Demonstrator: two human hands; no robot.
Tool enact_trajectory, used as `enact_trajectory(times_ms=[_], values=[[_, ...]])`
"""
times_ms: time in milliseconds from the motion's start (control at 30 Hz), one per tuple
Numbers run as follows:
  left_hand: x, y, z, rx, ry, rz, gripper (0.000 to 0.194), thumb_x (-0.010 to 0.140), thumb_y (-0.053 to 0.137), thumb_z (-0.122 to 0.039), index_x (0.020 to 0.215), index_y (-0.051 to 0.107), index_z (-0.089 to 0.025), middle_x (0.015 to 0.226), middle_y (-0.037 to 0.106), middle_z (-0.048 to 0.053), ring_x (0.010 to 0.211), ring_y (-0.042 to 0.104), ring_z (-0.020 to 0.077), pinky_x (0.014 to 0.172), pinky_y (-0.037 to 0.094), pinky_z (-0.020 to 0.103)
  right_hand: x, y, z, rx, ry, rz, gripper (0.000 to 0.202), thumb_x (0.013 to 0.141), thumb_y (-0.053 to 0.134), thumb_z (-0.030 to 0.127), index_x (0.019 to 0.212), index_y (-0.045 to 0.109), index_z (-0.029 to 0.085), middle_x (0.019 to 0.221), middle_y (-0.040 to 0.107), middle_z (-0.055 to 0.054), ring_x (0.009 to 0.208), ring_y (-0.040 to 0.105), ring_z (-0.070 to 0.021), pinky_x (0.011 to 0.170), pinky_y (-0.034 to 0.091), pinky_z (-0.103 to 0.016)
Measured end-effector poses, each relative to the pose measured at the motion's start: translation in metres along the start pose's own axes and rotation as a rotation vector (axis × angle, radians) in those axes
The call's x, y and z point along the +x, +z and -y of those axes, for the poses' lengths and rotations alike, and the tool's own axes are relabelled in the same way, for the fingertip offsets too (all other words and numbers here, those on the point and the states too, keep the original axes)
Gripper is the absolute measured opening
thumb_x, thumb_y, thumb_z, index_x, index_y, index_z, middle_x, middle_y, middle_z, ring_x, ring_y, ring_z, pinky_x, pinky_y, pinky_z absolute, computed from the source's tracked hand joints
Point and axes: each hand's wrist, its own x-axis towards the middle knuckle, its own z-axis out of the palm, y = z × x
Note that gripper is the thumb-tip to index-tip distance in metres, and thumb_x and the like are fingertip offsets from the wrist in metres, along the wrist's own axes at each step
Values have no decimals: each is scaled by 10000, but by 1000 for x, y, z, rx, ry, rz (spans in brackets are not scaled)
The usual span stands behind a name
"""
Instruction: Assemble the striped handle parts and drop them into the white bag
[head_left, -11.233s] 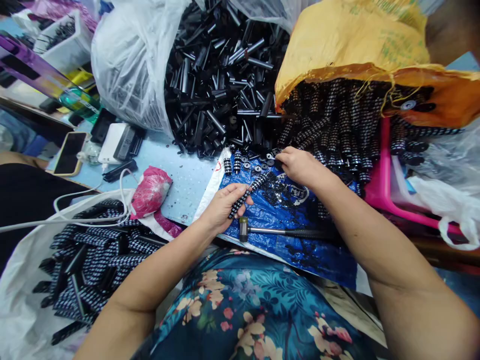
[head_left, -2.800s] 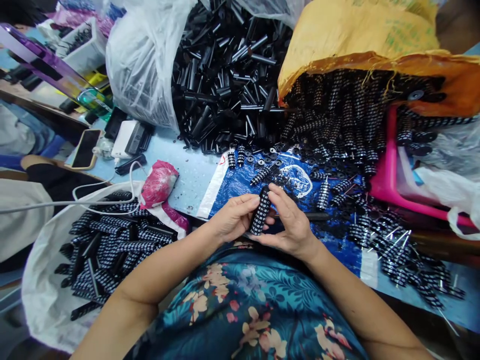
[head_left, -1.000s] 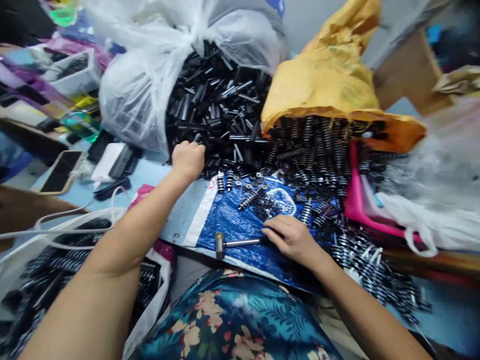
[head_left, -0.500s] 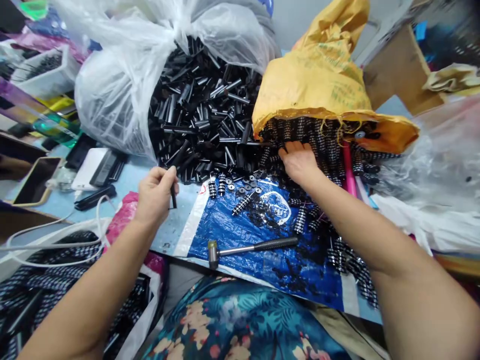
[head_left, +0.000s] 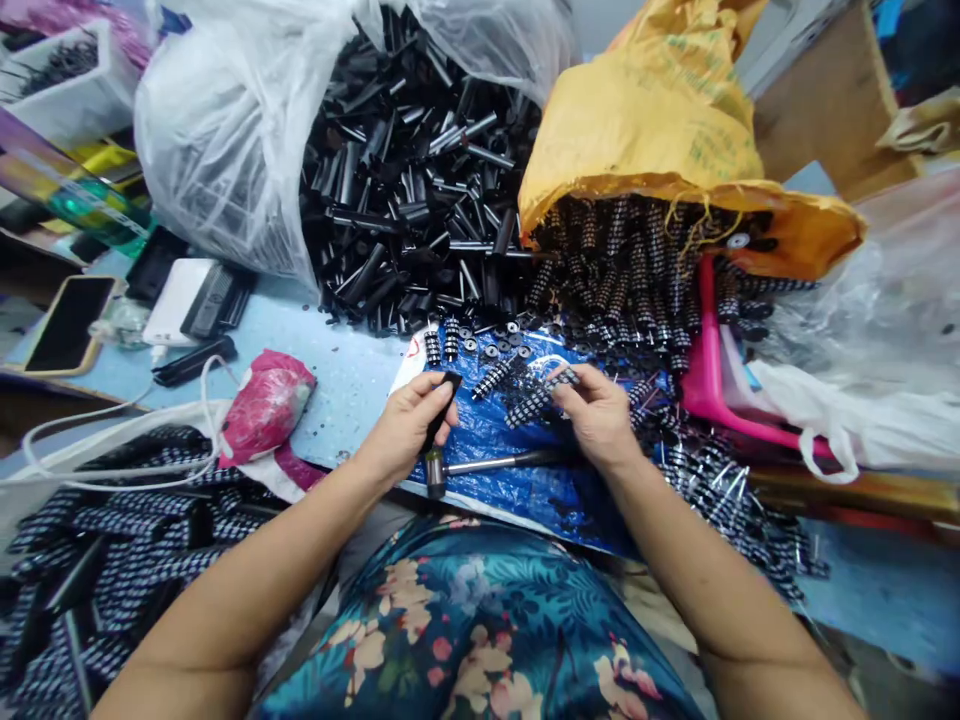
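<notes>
My left hand (head_left: pixel 411 425) is closed round a black tube (head_left: pixel 441 415), its upper end showing above the fingers. Between the thumb and fingers of my right hand (head_left: pixel 600 415) is a ribbed black-and-white roller (head_left: pixel 534 402), tilted over the blue plastic sheet (head_left: pixel 480 430). A hammer (head_left: pixel 480 465) lies on the sheet between and below my hands. Small washers (head_left: pixel 491 352) and a few more ribbed rollers lie just beyond my hands. Black tubes (head_left: pixel 405 210) are heaped in a clear plastic bag, and ribbed rollers (head_left: pixel 637 270) spill from a yellow sack (head_left: pixel 645 120).
At the left are a phone (head_left: pixel 71 325), a white power bank (head_left: pixel 180 300), a cable and a pink wrapped bundle (head_left: pixel 266 405). A bag of finished-looking ribbed pieces (head_left: pixel 142 550) sits at lower left. A pink frame (head_left: pixel 709 370) stands at the right.
My right hand has come back from the sack's mouth and now holds a ribbed roller. My left hand has moved right with the black tube, over the sheet's edge. The view has shifted.
</notes>
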Motion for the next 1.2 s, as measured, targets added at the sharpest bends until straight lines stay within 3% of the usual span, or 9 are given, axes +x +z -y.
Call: enact_trajectory(times_ms=[167,300,400,567,633,733,900,1033,1200], values=[[-8,17,18,95,21,52,430,851,677,-493,1099,546,-167,695,626,-22,429,486,70,444,326,200,-25,42,15,618,470,50,589,879,646,803,1004,604,229,793,558,-6,637,561,-189,539,506,-277],[-16,28,26,149,84,12,430,885,629,-536,1098,555,-170,688,607,-24,417,450,66,445,312,214,-31,46,26,717,482,44,550,880,718,730,1070,604,227,628,402,75,426,321,-108,408,321,-200],[-21,39,30,248,176,-56,360,876,654,-511,956,593,-165,709,594,-9,485,465,73,511,370,233,-38,54,25,717,441,-27,507,903,694,694,1080,620,224,651,457,55,458,402,-123,421,375,-207],[-19,57,36,405,338,-11,264,748,794,-356,875,655,-172,794,620,11,719,540,133,679,437,263,-43,68,22,577,274,-95,444,1005,528,624,1071,634,197,1040,651,-86,992,646,-279,833,594,-396],[-19,57,35,434,340,1,222,785,751,-362,823,650,-167,747,591,5,684,503,127,646,412,264,-43,61,21,371,117,-18,501,1046,485,625,1247,602,181,1248,606,-133,1195,573,-322,989,540,-474],[-21,50,30,388,244,5,268,781,760,-402,829,643,-166,719,580,0,652,486,124,614,398,262,-43,39,17,-53,-257,136,822,958,692,670,1545,369,194,1560,300,-169,1439,274,-388,1113,425,-572],[-26,42,27,338,161,50,390,832,696,-537,752,591,-170,632,535,-5,583,466,115,578,392,262,-43,16,13,-330,-623,328,837,1034,699,416,1639,155,224,1583,260,-167,1433,295,-382,1156,368,-598],[-28,48,30,268,160,-61,546,959,407,-663,903,630,-168,648,541,4,515,424,111,531,372,277,-49,18,17,-366,-675,255,836,1024,715,455,1629,213,171,1542,329,-186,1390,377,-382,1154,402,-560],[-32,54,31,245,214,-67,429,907,584,-585,961,678,-169,861,647,44,782,562,156,755,477,283,-58,27,17,-434,-746,176,756,1055,669,434,1621,254,153,1517,361,-195,1346,442,-370,1115,473,-523]])
